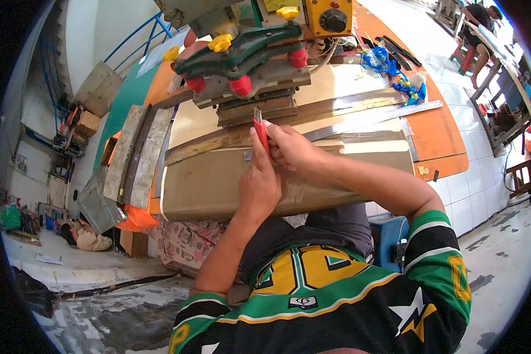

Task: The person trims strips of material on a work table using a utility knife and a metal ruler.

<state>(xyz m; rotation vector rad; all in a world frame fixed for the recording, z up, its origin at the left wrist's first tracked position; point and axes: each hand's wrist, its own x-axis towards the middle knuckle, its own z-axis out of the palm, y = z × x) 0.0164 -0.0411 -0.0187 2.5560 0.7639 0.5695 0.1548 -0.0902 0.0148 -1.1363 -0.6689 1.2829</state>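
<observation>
Both hands meet over the brown-covered board, just below the press head. My left hand (259, 180) is closed around a small red object (261, 134) with a metallic tip, its index finger stretched along it. From the other side my right hand (292, 147) pinches the same red object near its upper part. Directly beyond them is the metal block (258, 110) under the green press frame (242, 53). A long worn strip (200, 146) crosses the board behind the hands, and a steel ruler (395, 113) lies to the right.
Blue plastic (410, 88) and black strips (398, 53) lie on the orange table (439, 138) at the right. Grey bars (150, 156) stand at the left edge. A yellow control box (329, 17) is at the top. Two people are farther off, upper right and lower left.
</observation>
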